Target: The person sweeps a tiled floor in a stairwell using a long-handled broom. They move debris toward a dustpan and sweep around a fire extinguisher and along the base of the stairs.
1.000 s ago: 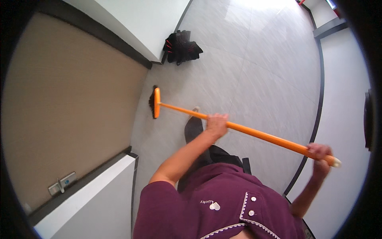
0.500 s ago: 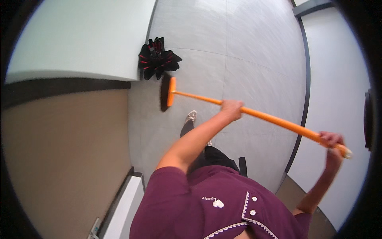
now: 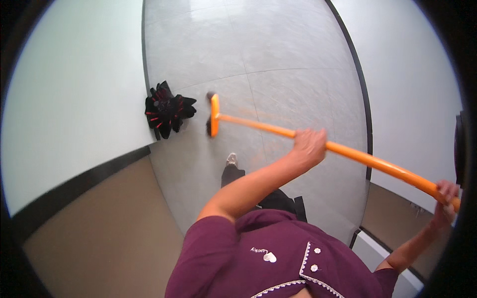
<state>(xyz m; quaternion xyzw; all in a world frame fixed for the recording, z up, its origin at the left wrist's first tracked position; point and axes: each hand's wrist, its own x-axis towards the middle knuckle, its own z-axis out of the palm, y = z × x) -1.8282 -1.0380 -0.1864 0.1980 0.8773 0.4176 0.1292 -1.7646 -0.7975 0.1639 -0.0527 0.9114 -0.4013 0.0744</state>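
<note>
An orange broom (image 3: 385, 166) slants across the view, its handle rising to the right. My left hand (image 3: 310, 146) is wrapped around the middle of that handle. Farther up, close to the handle's end, my right hand (image 3: 446, 198) grips it too. The broom head, orange with dark bristles (image 3: 209, 127), is low at the grey floor (image 3: 293, 44); whether the bristles touch it I cannot tell. Just left of the head, apart from it, is a black bundle with red stripes (image 3: 166, 110), its cloth in loose folds like a half-closed umbrella.
A pale wall (image 3: 74, 89) with a dark skirting runs along the left and ends at a corner by the bundle. Beyond it lies a brown surface (image 3: 109, 223). Another pale wall (image 3: 402, 84) bounds the right side. My shoe (image 3: 231, 159) is on the floor below the broom head.
My view has shifted, and the black bundle now appears lower and farther left. Both hands have moved right in the picture with the broom, whose head now shows clear of the bundle.
</note>
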